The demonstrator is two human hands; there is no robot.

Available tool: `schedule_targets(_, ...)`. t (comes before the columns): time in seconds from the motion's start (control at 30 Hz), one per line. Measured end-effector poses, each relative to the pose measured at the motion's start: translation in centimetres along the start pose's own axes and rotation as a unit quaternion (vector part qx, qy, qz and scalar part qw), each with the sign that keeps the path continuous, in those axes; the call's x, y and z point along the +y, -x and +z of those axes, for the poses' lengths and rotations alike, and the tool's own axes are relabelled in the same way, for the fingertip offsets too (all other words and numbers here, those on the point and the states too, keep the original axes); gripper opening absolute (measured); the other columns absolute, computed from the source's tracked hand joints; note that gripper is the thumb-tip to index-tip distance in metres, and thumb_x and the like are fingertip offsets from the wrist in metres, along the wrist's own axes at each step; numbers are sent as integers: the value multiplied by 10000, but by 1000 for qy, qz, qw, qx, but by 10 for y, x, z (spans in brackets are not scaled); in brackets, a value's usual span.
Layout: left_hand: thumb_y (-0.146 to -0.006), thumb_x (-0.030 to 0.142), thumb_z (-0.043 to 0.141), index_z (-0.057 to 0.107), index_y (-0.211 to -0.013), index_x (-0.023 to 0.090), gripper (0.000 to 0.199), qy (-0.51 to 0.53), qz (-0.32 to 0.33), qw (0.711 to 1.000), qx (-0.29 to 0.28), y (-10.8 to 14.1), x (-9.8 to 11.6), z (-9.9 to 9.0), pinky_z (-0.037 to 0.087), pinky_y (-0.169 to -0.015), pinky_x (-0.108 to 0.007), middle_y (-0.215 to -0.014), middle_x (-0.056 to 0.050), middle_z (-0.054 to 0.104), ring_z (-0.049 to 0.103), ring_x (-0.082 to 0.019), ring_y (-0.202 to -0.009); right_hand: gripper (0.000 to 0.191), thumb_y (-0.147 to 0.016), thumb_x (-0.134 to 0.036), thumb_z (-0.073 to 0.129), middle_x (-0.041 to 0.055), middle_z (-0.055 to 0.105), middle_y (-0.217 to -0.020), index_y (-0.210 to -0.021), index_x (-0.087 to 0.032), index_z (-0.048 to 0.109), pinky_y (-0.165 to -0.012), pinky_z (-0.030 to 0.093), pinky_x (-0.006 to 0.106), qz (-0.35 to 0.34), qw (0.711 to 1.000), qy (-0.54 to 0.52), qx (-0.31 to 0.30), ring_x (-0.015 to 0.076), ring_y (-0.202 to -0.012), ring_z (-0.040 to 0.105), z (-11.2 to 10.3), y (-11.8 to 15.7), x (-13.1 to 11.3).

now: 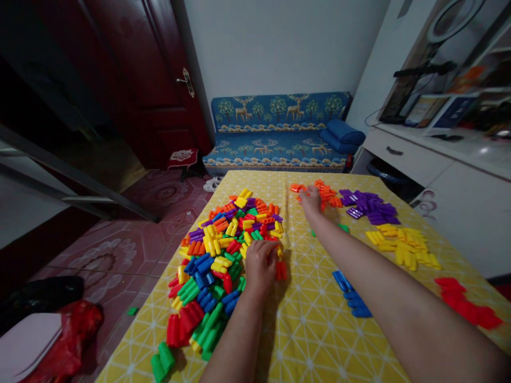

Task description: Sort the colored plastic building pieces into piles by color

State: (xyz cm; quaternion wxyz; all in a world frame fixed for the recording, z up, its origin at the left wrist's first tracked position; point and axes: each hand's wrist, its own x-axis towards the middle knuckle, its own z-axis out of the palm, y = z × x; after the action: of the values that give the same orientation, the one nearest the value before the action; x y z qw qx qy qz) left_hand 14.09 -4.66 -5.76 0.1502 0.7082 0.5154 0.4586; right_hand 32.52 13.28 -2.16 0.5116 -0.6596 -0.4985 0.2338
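Observation:
My left hand [261,263] rests at the right edge of a large mixed pile of colored plastic pieces [223,255], its fingers curled; what they hold, if anything, is hidden. A red piece [281,271] lies just right of it. Farther off, my right hand [310,199] reaches to the left part of an orange pile [327,194], fingers bent down and their tips hard to make out. Sorted piles lie on the right: purple [369,206], yellow [405,244], blue [352,295] and red [467,303]. Green pieces [343,228] show partly behind my right forearm.
The table has a yellow patterned cloth [303,330]. Beyond it stands a blue sofa [275,143]. A white cabinet [415,159] is at the right, a small red stool [183,158] at the back left. One green piece [133,310] lies on the floor.

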Motion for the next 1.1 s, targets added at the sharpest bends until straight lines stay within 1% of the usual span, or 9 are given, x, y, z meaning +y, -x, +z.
schedule_targets(0.17,-842,81,541,724,-969,202,254,-14,-7,1000,20,1,-4,2,478,-820,-335,-935,-60,720,620,-207,-913,127,-770,-264,613,30,703,-904,-868,-206,670,-842,487,291,-25,988,112,-106,186,-905,645,9,55,-2)
schedule_targets(0.23,-842,79,538,723,-961,203,253,-21,-14,999,28,1,-5,2,475,-829,-343,-936,-61,720,620,-212,-920,161,-707,-337,710,32,701,-860,-795,-208,671,-829,477,312,-32,978,149,-142,209,-875,649,8,78,-5)
schedule_targets(0.37,-841,80,538,721,-959,206,252,-29,-19,999,27,1,-3,0,471,-831,-346,-929,-59,720,622,-212,-913,477,-706,-482,732,107,661,-1111,-1082,-203,644,-844,453,344,-78,936,286,-190,260,-991,637,2,113,-13)
schedule_targets(0.47,-834,74,533,723,-955,204,260,-30,-23,999,27,1,-1,0,471,-826,-345,-923,-59,721,621,-212,-904,494,-796,-426,668,113,621,-1217,-1240,-229,572,-845,446,321,-87,912,339,-215,251,-1045,628,1,126,-16)
schedule_targets(0.73,-806,80,533,724,-947,194,263,-46,-21,999,15,-1,1,-1,473,-839,-367,-922,-69,719,616,-225,-909,390,-806,-235,648,117,679,-1166,-1192,-203,610,-913,436,327,-43,932,298,-200,253,-1109,621,13,130,-11)
schedule_targets(0.83,-798,86,533,711,-998,199,292,-68,-17,998,4,-1,1,-1,474,-858,-381,-980,-75,716,615,-235,-948,295,-802,-204,643,116,704,-1112,-1096,-189,658,-891,452,298,-38,946,258,-192,235,-1077,640,12,130,-9)
schedule_targets(0.9,-795,93,535,699,-1043,201,316,-82,-14,997,-7,-1,1,-1,472,-877,-392,-1026,-78,711,611,-240,-978,199,-800,-195,633,93,730,-1019,-992,-187,684,-828,478,267,-28,957,222,-184,208,-982,675,9,132,-7)
schedule_targets(1.0,-798,111,543,693,-1063,201,317,-96,-11,995,-18,-1,-1,-1,471,-888,-394,-1045,-75,709,607,-246,-995,116,-806,-197,586,40,731,-780,-875,-173,676,-652,503,228,1,972,160,-170,161,-717,691,0,133,-1)
schedule_targets(1.1,-797,123,552,701,-1041,203,297,-108,-4,994,-20,-1,-4,-1,473,-880,-390,-1041,-71,712,607,-249,-988,148,-817,-242,534,2,690,-656,-873,-164,648,-538,493,208,24,985,104,-135,136,-578,655,-24,127,5)
